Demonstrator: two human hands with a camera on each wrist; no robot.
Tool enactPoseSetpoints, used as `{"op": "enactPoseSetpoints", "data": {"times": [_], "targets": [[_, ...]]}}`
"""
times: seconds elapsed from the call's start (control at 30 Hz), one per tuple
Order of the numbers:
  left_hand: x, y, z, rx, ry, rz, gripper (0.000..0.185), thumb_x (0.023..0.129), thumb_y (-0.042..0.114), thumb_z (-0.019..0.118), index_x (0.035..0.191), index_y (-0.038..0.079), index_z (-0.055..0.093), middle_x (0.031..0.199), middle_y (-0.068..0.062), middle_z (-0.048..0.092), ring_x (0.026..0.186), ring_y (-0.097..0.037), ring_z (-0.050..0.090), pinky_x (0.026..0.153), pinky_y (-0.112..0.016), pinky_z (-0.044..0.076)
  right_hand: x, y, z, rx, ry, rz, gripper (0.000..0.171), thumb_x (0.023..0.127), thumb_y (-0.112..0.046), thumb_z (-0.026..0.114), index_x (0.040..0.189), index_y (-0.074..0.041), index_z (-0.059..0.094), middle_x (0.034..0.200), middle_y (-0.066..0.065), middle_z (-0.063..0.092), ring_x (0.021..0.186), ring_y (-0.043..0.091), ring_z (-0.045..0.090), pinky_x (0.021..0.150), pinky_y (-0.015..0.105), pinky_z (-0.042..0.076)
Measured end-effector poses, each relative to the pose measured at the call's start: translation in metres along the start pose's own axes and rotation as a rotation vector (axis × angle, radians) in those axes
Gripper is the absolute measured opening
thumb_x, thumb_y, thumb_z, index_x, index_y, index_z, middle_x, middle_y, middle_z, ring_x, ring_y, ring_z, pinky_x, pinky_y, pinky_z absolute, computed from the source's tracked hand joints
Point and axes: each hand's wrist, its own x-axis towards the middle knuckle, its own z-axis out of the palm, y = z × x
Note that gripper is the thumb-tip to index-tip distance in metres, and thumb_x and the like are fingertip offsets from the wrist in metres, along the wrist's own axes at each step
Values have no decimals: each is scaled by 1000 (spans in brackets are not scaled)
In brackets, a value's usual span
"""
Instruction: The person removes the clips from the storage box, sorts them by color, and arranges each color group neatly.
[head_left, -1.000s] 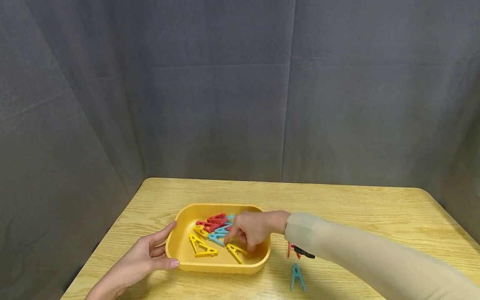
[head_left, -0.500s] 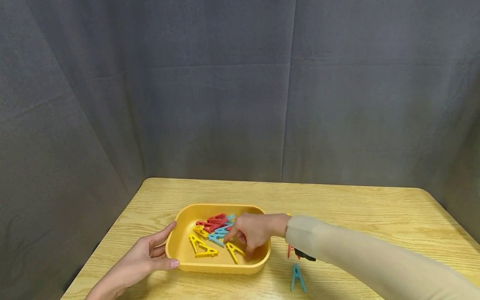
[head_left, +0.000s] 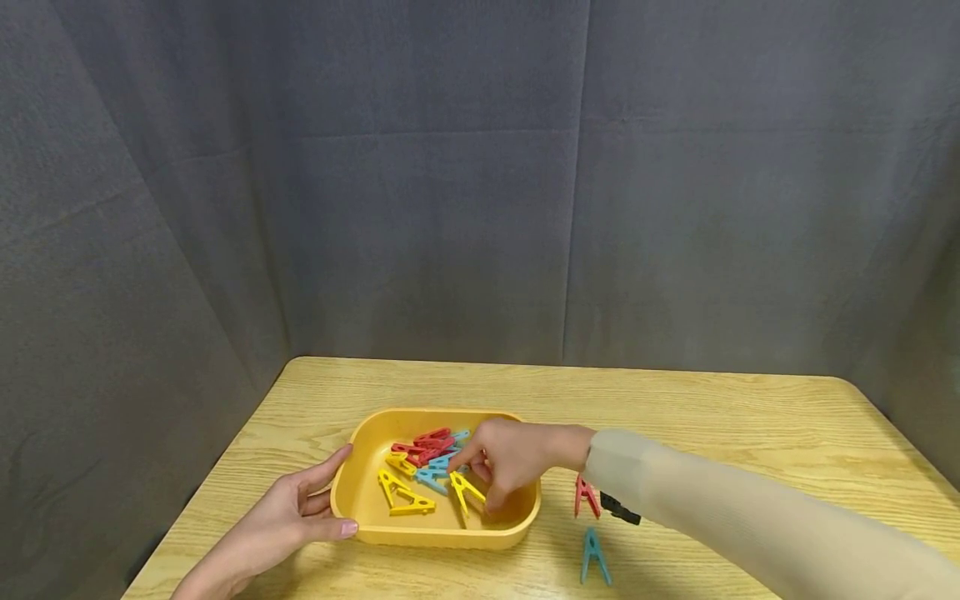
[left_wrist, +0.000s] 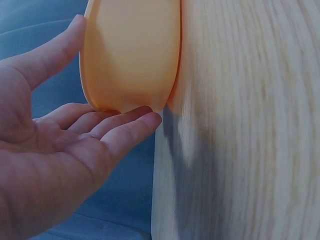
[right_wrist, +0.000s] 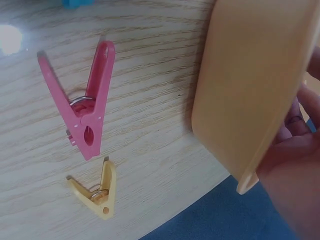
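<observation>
Spanning the scene, a wooden table (head_left: 712,433) carries a yellow tray (head_left: 367,500) of mixed clothespins. Left hand (head_left: 288,521), fingers spread and relaxed, braces the tray's left wall. Right hand (head_left: 506,462) pinches a yellow clothespin (head_left: 465,490) inside the tray, near its right side. Lifting cleanly probably calls for a firm pinch and a straight rise clear of neighbouring pins. A red clothespin (head_left: 585,496) and a blue clothespin (head_left: 594,557) lie outside.

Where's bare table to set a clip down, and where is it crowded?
Free: the wood behind the yellow tray, and the wide stretch right of the red clip to the table edge. Crowded: inside the tray, where the right hand pinches a yellow clip; left hand blocks its left wall.
</observation>
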Motion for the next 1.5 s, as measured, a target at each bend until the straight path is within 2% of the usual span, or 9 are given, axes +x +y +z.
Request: {"op": "enactPoseSetpoints", "data": {"times": [0.2, 0.33, 0.43, 0.57, 0.77, 0.87, 1.03, 1.23, 1.5], "targets": [[1, -1, 0, 9, -1, 7, 101, 93, 7, 82, 166, -4, 12, 167, -32, 18, 139, -42, 50, 98, -30, 56, -7, -1, -1, 56, 53, -8, 55, 80, 3, 87, 132, 7, 70, 65, -6, 62, 58, 2, 48, 58, 18, 42], [2, -1, -1, 17, 1, 10, 101, 93, 8, 82, 166, -5, 12, 167, -31, 18, 139, -41, 51, 99, -30, 56, -11, -1, -1, 61, 116, 24, 56, 80, -2, 89, 132, 4, 71, 85, -5, 77, 57, 5, 58, 57, 19, 49], [3, -1, -1, 21, 2, 12, 101, 93, 8, 82, 166, -5, 13, 167, -31, 18, 139, -41, 51, 98, -30, 56, -15, -2, -2, 84, 145, 53, 64, 79, -1, 90, 138, 3, 67, 94, 0, 79, 64, 9, 66, 59, 20, 50], [4, -2, -1, 10, -5, 16, 101, 93, 7, 82, 166, -5, 12, 167, -32, 18, 138, -41, 52, 98, -30, 56, -19, -1, -2, 116, 167, 54, 64, 79, 3, 89, 138, 3, 67, 88, 4, 79, 71, 12, 68, 58, 20, 46], [5, -3, -1, -10, -15, 26, 102, 93, 5, 82, 166, -6, 11, 166, -33, 19, 138, -41, 52, 97, -30, 56, -26, 0, -4, 145, 192, 30, 60, 81, 4, 87, 138, 3, 67, 81, -3, 75, 49, 8, 51, 51, 19, 44], [5, -2, -1, -11, -14, 20, 102, 93, 5, 82, 166, -6, 11, 167, -32, 18, 138, -41, 52, 97, -31, 57, -31, -2, -5, 176, 198, 25, 59, 83, 3, 87, 139, 5, 66, 79, -5, 74, 47, 8, 45, 50, 20, 41], [5, -2, -1, -2, -8, 3, 102, 93, 6, 81, 166, -4, 11, 167, -31, 17, 139, -40, 51, 98, -32, 57, -41, -6, -9, 172, 233, 24, 58, 84, -3, 89, 136, 7, 67, 78, -4, 73, 49, 8, 43, 51, 20, 38], [5, -2, -2, -13, -18, 8, 102, 94, 6, 81, 166, -4, 10, 167, -32, 18, 138, -40, 52, 97, -33, 57, -60, -6, -13, 144, 308, 43, 54, 83, -11, 91, 132, 1, 71, 74, -4, 66, 56, 10, 44, 55, 21, 38], [5, -3, -4, -6, -19, 3, 102, 94, 6, 80, 167, -3, 10, 167, -32, 16, 139, -41, 51, 97, -33, 57, -87, -5, -11, 179, 383, 56, 60, 81, -14, 92, 134, 3, 69, 72, -3, 59, 61, 10, 45, 57, 22, 35]]}}
